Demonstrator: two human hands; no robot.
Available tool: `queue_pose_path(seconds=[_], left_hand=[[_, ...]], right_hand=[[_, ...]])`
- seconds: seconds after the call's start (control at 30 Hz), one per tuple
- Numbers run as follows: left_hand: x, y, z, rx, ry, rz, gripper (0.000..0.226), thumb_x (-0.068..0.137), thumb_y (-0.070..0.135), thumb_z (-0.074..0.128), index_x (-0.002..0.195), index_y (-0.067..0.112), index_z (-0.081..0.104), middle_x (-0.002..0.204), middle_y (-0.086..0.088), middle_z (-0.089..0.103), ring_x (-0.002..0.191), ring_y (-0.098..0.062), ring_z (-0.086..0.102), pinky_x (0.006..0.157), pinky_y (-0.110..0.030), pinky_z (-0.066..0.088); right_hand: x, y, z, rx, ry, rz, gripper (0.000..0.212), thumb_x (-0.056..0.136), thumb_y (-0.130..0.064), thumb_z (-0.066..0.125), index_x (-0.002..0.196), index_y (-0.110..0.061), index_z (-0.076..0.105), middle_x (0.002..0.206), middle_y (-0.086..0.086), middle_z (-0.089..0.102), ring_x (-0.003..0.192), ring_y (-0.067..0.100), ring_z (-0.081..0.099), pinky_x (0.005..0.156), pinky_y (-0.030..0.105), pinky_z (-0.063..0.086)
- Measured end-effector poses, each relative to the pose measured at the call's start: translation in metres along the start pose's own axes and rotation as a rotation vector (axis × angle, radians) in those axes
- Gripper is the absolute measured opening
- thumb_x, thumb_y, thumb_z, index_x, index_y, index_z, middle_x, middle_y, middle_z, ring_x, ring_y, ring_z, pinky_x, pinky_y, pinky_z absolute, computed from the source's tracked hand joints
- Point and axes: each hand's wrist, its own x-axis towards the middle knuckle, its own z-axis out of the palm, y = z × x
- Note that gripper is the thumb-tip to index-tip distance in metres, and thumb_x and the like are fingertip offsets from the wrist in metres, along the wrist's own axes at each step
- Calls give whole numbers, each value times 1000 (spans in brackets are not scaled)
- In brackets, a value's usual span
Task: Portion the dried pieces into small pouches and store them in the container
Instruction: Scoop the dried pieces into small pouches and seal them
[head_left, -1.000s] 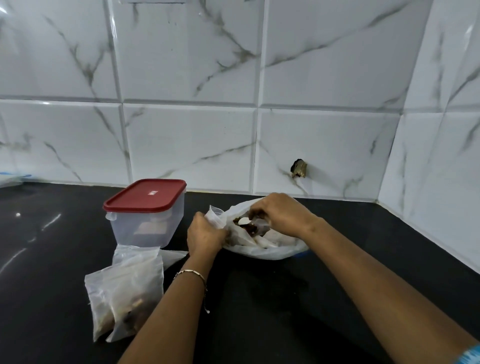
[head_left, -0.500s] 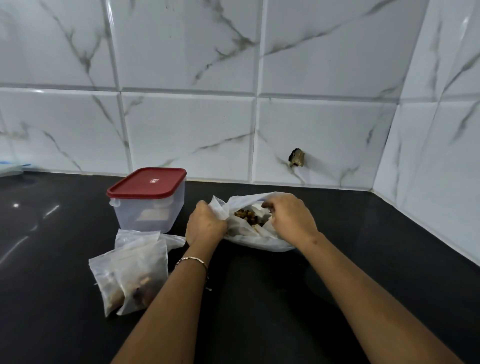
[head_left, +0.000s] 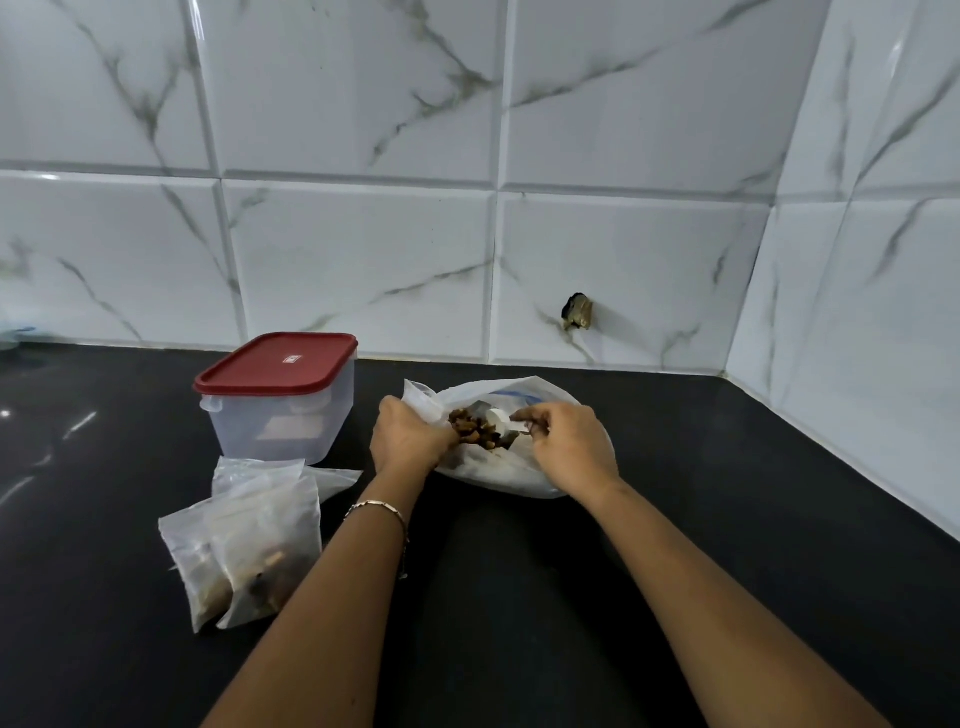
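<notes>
Dried pieces lie in a brown heap at the open mouth of the big white bag. The bag sits on the black tabletop, near the right side of the container.

A second ago the right hand was bent over the heap and hid most of it. It has since drawn back to the bag's right side, and the pieces now show plainly. Its grip is a pinch, with thumb and fingertips holding a small white bit of plastic at the mouth. Whether that is an empty pouch or a fold of the bag cannot be told.

The left hand has kept its place. Its grip is curled round the bag's left edge and holds the mouth wide.

The change seems to mean the bag is now spread open and ready for the next portion, though no pouch is clearly being filled yet.

A few filled pouches lie in a pile on the tabletop just in front of the container, apart from the bag. The red lid is on the container, so the storing step is still to come. The lid will probably have to come off before any pouch goes in.
</notes>
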Motion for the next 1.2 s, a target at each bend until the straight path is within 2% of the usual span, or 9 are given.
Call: queue_pose_path(seconds=[0.1,0.23,0.5,0.6,0.7,0.83,0.97,1.03,1.2], left_hand=[[1,-1,0,2,-19,0,68,68,20,82,121,4,43,116,-13,58,109,-29,58,92,-40,51],[4,-6,3,-149,-57,-42,66,67,11,82,122,4,45,113,-13,57,105,-28,59,87,-42,54],[18,-18,14,-539,-195,-102,59,65,8,81,118,4,56,111,-16,65,97,-27,66,84,-42,58],[17,-16,14,-656,-227,-84,45,75,-5,74,116,2,58,107,-17,67,96,-27,68,81,-39,58],[16,-14,15,-753,-266,-72,61,67,-1,78,123,6,54,112,-18,66,99,-30,67,83,-45,58],[15,-14,18,-793,-317,-48,80,53,16,84,126,9,53,115,-16,66,102,-30,68,83,-45,58],[13,-11,20,-790,-371,-33,67,66,4,80,126,5,51,115,-20,65,101,-32,68,79,-42,59],[12,-11,22,-782,-405,-35,61,73,-1,77,127,3,49,116,-22,65,101,-33,68,81,-45,59],[12,-11,23,-782,-440,-46,62,74,4,79,127,3,48,117,-20,64,103,-32,67,86,-50,57]], right_hand=[[-6,-1,-1,-31,33,38,32,94,-12,52,114,-28,71,111,-2,71,96,19,67,83,36,57],[-8,-6,0,-27,33,78,32,94,-10,51,113,-26,72,113,-3,70,98,19,66,82,30,55],[1,-1,1,188,-48,231,36,87,-7,51,101,-27,76,107,-5,71,75,11,58,55,19,38],[3,-2,2,250,-63,258,34,85,-6,54,98,-27,77,102,-7,72,73,12,60,58,21,42],[3,-2,2,354,-68,313,34,84,-3,55,93,-26,77,92,-8,72,61,13,59,60,29,51],[4,-1,3,514,-88,404,37,84,2,51,87,-23,77,85,-2,73,43,7,49,48,23,43],[3,-5,4,612,-159,456,32,87,6,51,96,-14,75,76,-3,65,40,2,47,42,17,38],[3,-7,6,622,-181,461,34,87,6,50,100,-14,74,70,-4,60,49,5,48,45,18,38],[4,-8,9,687,-156,522,36,87,8,48,101,-14,73,69,-1,62,48,4,48,47,18,39]])
